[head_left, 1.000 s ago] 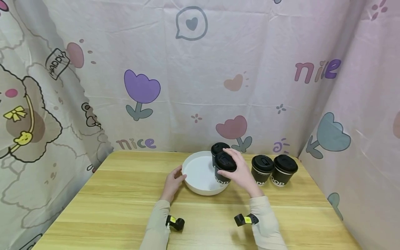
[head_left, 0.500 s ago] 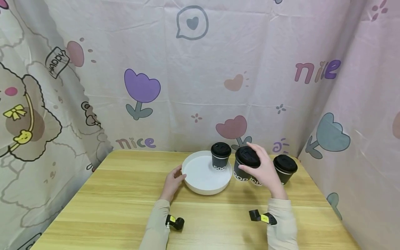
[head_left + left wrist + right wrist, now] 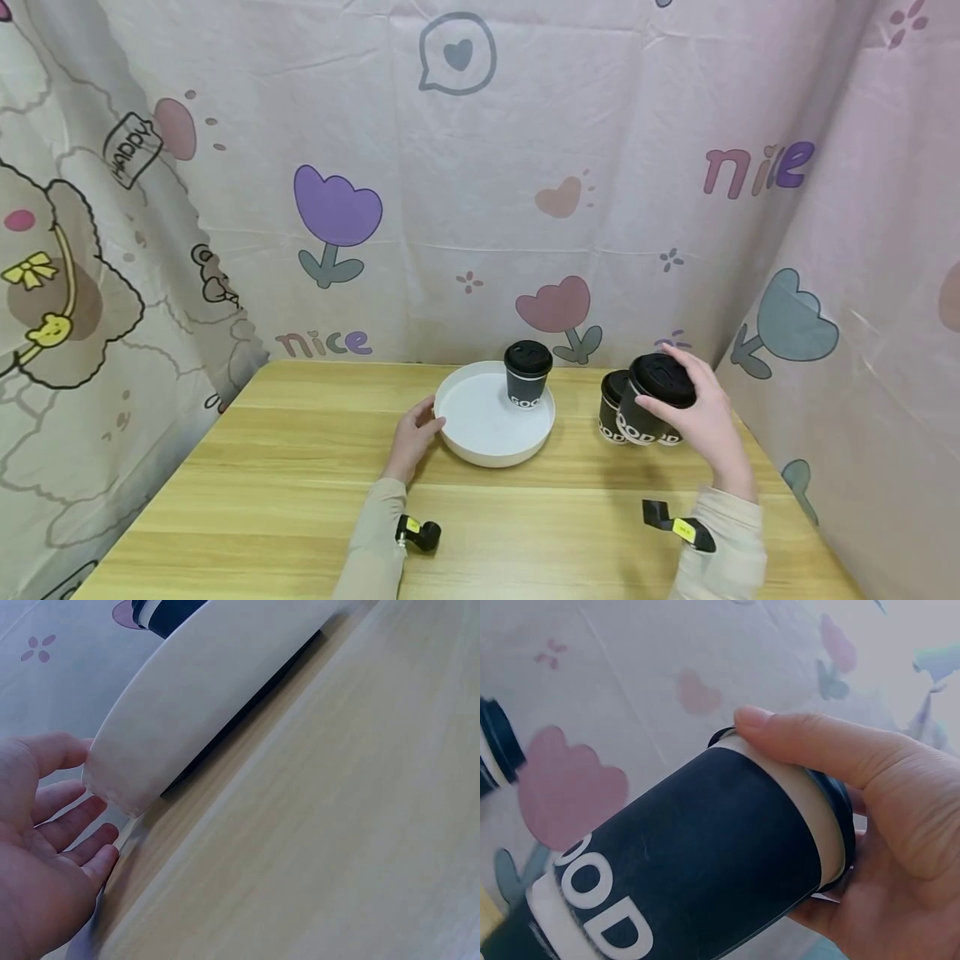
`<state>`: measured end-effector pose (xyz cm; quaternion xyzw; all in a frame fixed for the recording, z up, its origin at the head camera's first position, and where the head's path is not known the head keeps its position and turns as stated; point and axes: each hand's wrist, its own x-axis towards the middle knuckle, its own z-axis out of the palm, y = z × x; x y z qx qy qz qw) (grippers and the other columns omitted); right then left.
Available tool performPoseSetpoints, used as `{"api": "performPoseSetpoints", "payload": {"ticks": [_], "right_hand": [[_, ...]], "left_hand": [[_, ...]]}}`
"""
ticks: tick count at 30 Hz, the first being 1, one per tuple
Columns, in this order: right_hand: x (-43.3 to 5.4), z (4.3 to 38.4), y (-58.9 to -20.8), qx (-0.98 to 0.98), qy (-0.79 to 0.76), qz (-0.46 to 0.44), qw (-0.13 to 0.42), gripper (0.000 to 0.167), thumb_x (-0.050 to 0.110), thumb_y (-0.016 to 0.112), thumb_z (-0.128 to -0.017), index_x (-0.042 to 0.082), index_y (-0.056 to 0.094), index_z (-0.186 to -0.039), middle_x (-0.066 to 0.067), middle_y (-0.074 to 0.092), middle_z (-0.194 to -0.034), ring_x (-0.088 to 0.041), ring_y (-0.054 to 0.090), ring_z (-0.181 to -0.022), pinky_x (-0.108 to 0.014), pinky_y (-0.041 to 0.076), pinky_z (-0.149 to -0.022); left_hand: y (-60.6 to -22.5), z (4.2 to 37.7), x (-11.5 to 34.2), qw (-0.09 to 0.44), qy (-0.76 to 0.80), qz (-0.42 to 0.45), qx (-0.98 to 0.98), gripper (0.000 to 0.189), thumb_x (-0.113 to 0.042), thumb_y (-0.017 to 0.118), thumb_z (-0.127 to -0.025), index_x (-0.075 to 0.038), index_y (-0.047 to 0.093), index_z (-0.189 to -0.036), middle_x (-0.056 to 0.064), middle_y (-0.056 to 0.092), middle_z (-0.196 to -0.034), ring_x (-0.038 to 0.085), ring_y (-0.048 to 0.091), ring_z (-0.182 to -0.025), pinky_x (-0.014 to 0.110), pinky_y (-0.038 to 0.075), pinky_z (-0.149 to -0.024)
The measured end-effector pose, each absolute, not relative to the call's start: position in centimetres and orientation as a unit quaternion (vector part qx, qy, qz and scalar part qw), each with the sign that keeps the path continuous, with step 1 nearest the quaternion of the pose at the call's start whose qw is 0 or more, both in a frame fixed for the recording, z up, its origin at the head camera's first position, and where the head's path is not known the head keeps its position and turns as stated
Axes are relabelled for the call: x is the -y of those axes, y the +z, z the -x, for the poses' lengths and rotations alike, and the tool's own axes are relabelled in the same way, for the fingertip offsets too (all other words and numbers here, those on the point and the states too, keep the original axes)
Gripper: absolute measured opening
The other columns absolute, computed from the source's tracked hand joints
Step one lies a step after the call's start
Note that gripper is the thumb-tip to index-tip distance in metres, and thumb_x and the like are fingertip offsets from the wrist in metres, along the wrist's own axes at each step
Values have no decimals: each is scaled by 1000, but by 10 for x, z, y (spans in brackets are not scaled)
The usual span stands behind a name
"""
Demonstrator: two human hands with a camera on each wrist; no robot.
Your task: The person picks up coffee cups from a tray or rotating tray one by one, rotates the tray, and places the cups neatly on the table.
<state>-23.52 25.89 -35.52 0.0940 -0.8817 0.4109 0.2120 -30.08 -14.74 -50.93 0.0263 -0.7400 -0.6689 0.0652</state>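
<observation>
My right hand [image 3: 707,421] grips a black lidded paper coffee cup [image 3: 697,840] near its lid, thumb on the near side. The held cup is at the right of the table, in front of two more black cups; the left one [image 3: 611,408] shows partly and the other is almost wholly hidden. At the table's middle is a round white plate [image 3: 480,425] with a raised rim. One black cup [image 3: 527,375] stands upright on its far right part. My left hand [image 3: 412,437] holds the plate's left rim between thumb and fingers.
The wooden table [image 3: 300,500] ends at the back against a patterned curtain [image 3: 450,208]. More curtain hangs along both sides. A small black camera [image 3: 420,533] is strapped to my left wrist, another [image 3: 678,527] to the right.
My right hand has carried one cup off the plate and across to the right, over to the two other cups. The left hand and plate stay in place.
</observation>
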Motion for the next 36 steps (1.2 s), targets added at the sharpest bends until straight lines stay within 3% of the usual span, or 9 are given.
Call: {"api": "performPoseSetpoints", "payload": {"ticks": [6,12,19,26,36], "right_hand": [[-283,226,-356,888,400,-62,217,86,29,80,-80,20,35,-152,-25,34,-151,-48,37,-129,-68,34,-97],[-304,222,-363,888,410,-24,208,86,31,77,-83,20,30,-153,-28,23,-156,-55,28,-134,-73,28,-100],[-326,222,-380,890,412,18,195,85,30,75,-84,11,29,-153,-33,26,-152,-53,29,-132,-70,28,-102],[-342,224,-396,909,387,24,151,85,29,74,-84,3,29,-151,-41,23,-146,-55,26,-129,-71,29,-99],[-347,231,-406,923,377,1,75,94,33,75,-83,1,21,-153,-43,11,-149,-59,16,-133,-77,23,-100]], "left_hand": [[-510,301,148,66,-670,-31,739,57,-8,62,-92,-1,42,-145,20,41,-151,39,40,-139,48,37,-115],[-510,300,148,66,-671,-29,738,57,-9,62,-92,-1,42,-145,21,41,-151,39,40,-139,49,38,-114],[-512,301,149,64,-669,-28,740,56,-9,62,-93,-1,42,-145,22,40,-152,40,38,-140,49,35,-116],[-511,301,150,63,-662,-28,746,56,-10,61,-94,-1,41,-146,23,40,-151,41,39,-139,51,34,-116],[-510,301,149,61,-664,-33,744,57,-10,63,-93,-4,42,-146,19,40,-152,38,38,-140,48,34,-117]]}}
